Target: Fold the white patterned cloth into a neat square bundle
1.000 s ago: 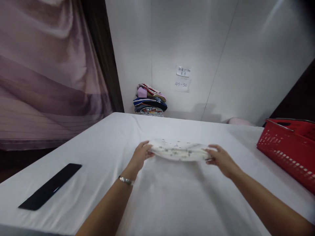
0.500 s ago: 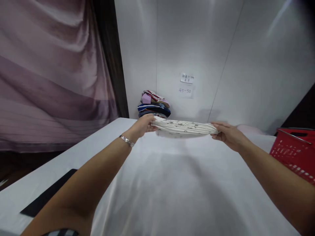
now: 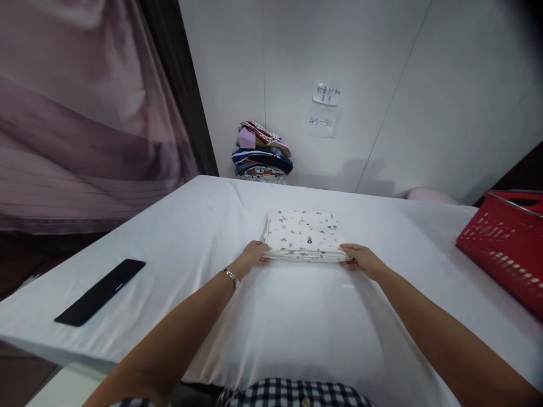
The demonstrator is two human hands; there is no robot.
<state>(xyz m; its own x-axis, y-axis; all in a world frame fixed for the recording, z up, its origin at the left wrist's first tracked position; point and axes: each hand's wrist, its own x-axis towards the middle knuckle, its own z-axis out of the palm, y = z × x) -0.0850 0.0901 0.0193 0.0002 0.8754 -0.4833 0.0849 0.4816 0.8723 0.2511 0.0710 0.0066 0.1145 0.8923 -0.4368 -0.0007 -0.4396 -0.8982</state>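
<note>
A folded white cloth with small dark prints lies flat on the white-covered table, in the middle of the view. My left hand grips its near left corner; a metal bracelet sits on that wrist. My right hand holds the near right corner. Both arms reach forward over the table.
A flat black object lies near the table's left edge. A red plastic basket stands at the right. A stack of folded coloured clothes sits by the white wall behind the table. A mauve curtain hangs at the left.
The cloth was lifted off the table between both hands half a second ago. Now it rests flat on the table, nearer to me, with both hands still at its near corners.
</note>
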